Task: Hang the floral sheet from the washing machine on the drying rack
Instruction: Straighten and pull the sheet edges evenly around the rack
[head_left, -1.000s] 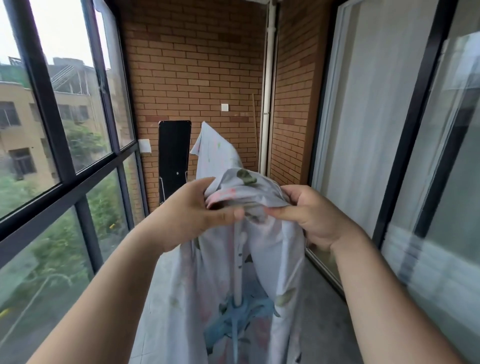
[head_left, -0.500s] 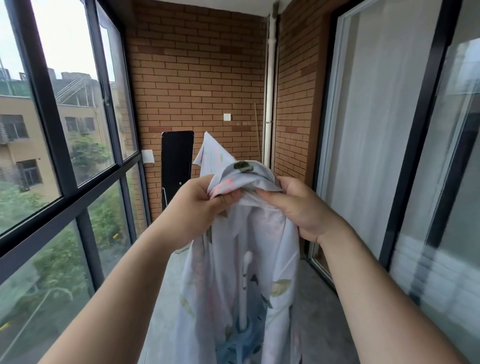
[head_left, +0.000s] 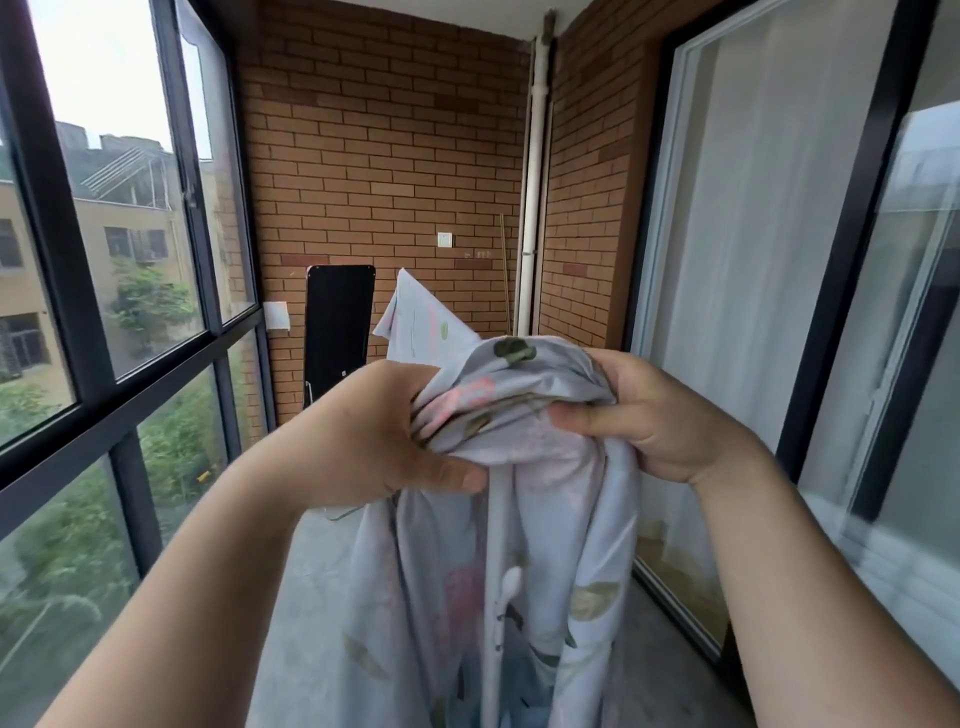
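- Both hands are up at chest height, and between them is the floral sheet, bunched into a rumpled crown of pale fabric with pink blooms and green leaves.
- The left hand grips the left side of the bunch, fingers buried in the folds and thumb stretched along the lower edge.
- The right hand clamps the right side, thumb pressed across the front of the cloth and fingers curled round behind it.
- Below the hands the sheet drapes down on either side of a white upright post of the drying rack, which shows through the gap in the fabric.
- Farther back, another part of the sheet stands up in a peak in front of the brick wall.
- A black panel leans against that wall at the far left, and a white pipe runs up the far corner.
- There are dark-framed windows on the left and a sliding glass door on the right.
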